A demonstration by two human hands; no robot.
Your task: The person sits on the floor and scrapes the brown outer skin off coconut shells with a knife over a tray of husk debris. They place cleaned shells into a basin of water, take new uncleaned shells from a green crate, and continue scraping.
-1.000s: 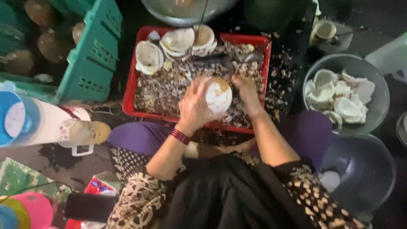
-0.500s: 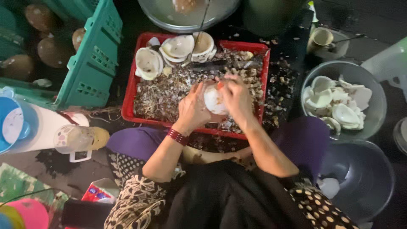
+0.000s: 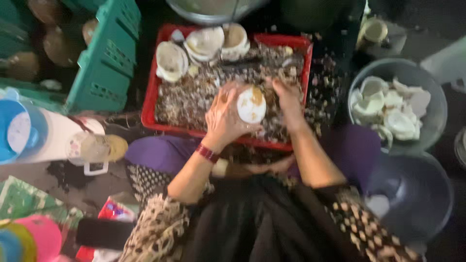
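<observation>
My left hand (image 3: 224, 115) grips a peeled white coconut piece (image 3: 251, 104) with brown patches, held above a red tray (image 3: 149, 107) full of brown peel shavings. My right hand (image 3: 288, 98) is beside the piece on its right, fingers curled; whether it holds a tool is blurred. Several coconut shell halves (image 3: 204, 46) lie at the tray's far end. A red band sits on my left wrist.
A grey bowl (image 3: 436, 119) of white coconut pieces is at the right, an empty grey basin (image 3: 421, 194) below it. Green crates (image 3: 104, 63) with brown coconuts stand at the left. A white jug (image 3: 58, 140) with blue lid, a metal bowl (image 3: 208, 12) and a phone (image 3: 104, 233) are nearby.
My right hand moved off the coconut piece to its right side. The piece has turned in my left hand, showing more white flesh.
</observation>
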